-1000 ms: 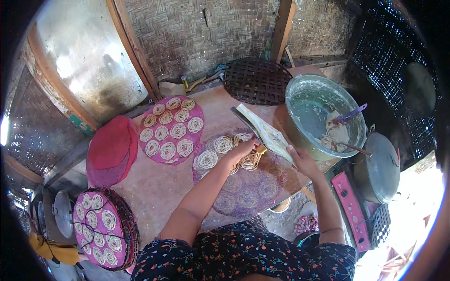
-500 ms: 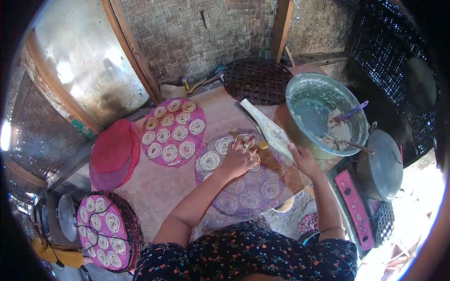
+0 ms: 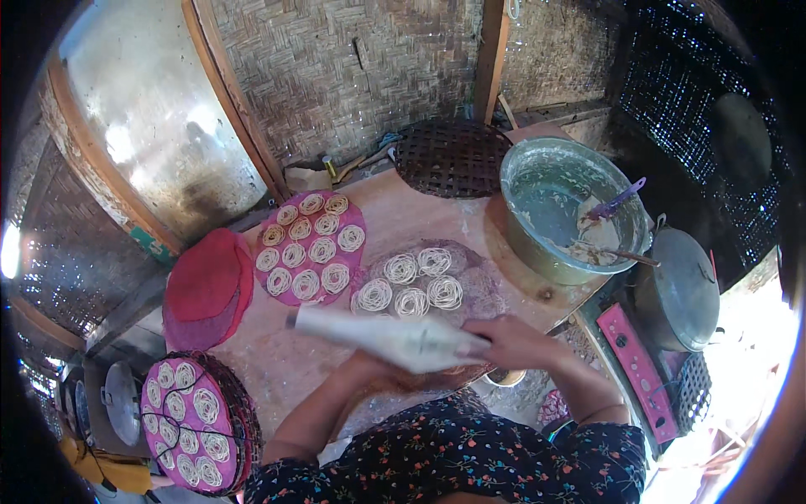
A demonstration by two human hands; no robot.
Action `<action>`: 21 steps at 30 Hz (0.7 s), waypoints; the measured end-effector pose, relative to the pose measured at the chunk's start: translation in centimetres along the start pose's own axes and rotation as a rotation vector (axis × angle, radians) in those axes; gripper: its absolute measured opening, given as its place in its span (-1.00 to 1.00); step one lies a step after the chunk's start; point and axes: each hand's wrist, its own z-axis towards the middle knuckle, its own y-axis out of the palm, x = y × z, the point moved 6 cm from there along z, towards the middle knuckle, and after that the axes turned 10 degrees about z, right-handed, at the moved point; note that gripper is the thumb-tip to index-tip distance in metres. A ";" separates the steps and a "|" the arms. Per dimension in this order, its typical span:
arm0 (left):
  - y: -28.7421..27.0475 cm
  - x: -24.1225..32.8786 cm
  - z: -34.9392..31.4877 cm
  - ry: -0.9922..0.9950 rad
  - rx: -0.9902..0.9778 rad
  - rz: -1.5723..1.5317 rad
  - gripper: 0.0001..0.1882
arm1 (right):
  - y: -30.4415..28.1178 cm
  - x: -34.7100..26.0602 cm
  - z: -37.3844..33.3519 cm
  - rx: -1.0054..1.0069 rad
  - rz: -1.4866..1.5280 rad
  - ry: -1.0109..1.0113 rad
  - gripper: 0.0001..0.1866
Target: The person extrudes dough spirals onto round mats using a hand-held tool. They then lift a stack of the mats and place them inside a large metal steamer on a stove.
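Presently, we note the right hand (image 3: 508,343) grasping the piping bag (image 3: 411,340) nearside of the pale coils (image 3: 411,301); the partly hidden left hand's (image 3: 384,368) grip we cannot tell. A low swing could smear them.

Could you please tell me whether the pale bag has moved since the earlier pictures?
Yes, the pale bag has moved down and left in the view, away from the green basin.

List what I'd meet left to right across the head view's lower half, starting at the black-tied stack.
Black-tied stack → long white object, blurred → right hand → pink panel with knobs → perforated basket.
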 end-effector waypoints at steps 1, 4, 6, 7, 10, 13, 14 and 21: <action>1.9 -0.6 -1.6 -0.053 -0.088 -0.044 -0.53 | 0.7 -0.3 -0.1 0.017 0.000 0.003 -0.52; 4.7 -0.9 -6.0 -0.166 -0.141 -0.102 -0.53 | 2.7 -1.6 -0.1 0.129 -0.155 -0.103 -0.54; 5.4 -0.5 -8.6 -0.234 -0.133 -0.111 -0.54 | 3.9 -1.6 0.5 0.066 -0.167 -0.134 -0.63; 5.7 -0.6 -9.4 -0.251 -0.130 -0.114 -0.54 | 4.4 -1.9 0.6 0.007 -0.189 -0.142 -0.70; 6.2 -0.6 -11.5 -0.287 -0.121 -0.109 -0.55 | 4.6 -3.7 1.3 -0.069 -0.254 -0.146 -0.56; 6.4 -0.4 -13.4 -0.314 -0.111 -0.102 -0.55 | 5.1 -6.2 1.0 -0.012 -0.258 -0.152 -0.53; 6.3 -0.1 -14.0 -0.315 -0.107 -0.098 -0.55 | 5.1 -6.5 0.9 -0.003 -0.257 -0.158 -0.53; 3.9 4.2 -11.3 -0.076 0.054 0.086 -0.56 | 5.1 -5.3 3.4 -0.099 -0.148 -0.272 -0.50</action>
